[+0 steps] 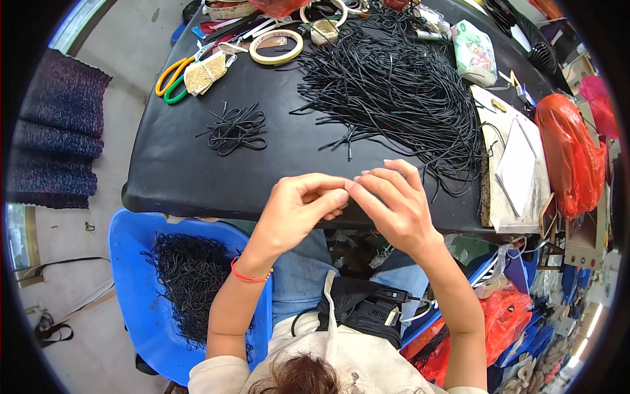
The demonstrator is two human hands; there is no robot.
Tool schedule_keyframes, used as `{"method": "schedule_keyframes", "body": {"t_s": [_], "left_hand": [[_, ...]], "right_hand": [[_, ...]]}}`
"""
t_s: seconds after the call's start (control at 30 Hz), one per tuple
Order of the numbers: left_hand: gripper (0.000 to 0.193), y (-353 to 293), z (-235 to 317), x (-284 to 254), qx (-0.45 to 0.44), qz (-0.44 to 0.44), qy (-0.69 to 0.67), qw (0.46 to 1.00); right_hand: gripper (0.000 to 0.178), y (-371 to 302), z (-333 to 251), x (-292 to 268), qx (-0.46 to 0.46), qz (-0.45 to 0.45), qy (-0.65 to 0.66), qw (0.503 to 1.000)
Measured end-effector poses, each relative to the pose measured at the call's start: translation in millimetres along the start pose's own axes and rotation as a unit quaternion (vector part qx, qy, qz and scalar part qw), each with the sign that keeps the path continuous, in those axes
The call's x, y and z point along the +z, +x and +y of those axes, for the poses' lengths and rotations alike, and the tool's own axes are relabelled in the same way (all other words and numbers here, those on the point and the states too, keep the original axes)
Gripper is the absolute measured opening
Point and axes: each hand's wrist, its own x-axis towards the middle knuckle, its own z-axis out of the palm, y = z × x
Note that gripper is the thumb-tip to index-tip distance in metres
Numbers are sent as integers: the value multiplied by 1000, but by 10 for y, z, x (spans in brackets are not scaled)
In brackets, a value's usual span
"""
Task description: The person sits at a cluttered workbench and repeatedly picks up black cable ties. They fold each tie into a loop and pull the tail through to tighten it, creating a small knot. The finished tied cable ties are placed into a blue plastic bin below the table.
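Note:
My left hand (pixel 298 209) and my right hand (pixel 392 205) meet over the near edge of the black-covered table (pixel 197 174). Thumb and fingers of the left are pinched together; anything between them is too small or hidden to make out. The right pinches at the same spot with thumb and forefinger, its other fingers raised and bent. Beyond the hands lies a large pile of black cords (pixel 400 85) with their ends toward me. A small looped bundle of black cords (pixel 237 129) rests apart, to the left.
A blue tub (pixel 134 289) holding tangled black cords (pixel 190 279) stands below the table's left edge. Scissors (pixel 172 82), a tape roll (pixel 276 47) and a tissue pack (pixel 474 54) lie farther back. On the right are a white board (pixel 489 125) and a red plastic bag (pixel 569 157).

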Motion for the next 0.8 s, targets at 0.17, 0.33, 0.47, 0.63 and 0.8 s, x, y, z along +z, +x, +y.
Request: {"method": "schedule_keyframes", "body": {"t_s": [0.17, 0.33, 0.47, 0.63, 0.8], "left_hand": [[20, -156, -68, -59, -38, -15, 30, 999], [19, -165, -119, 186, -37, 56, -108, 992], [20, -90, -212, 224, 10, 111, -188, 976], [19, -88, -199, 255, 20, 131, -217, 967], [12, -91, -302, 292, 85, 145, -220, 961]], "right_hand": [[18, -87, 153, -79, 89, 31, 37, 995], [16, 32, -63, -69, 279, 77, 90, 953], [25, 94, -344, 6, 276, 25, 192, 942], [26, 68, -333, 41, 261, 41, 243, 933], [23, 104, -389, 29, 283, 43, 284, 915]]}}
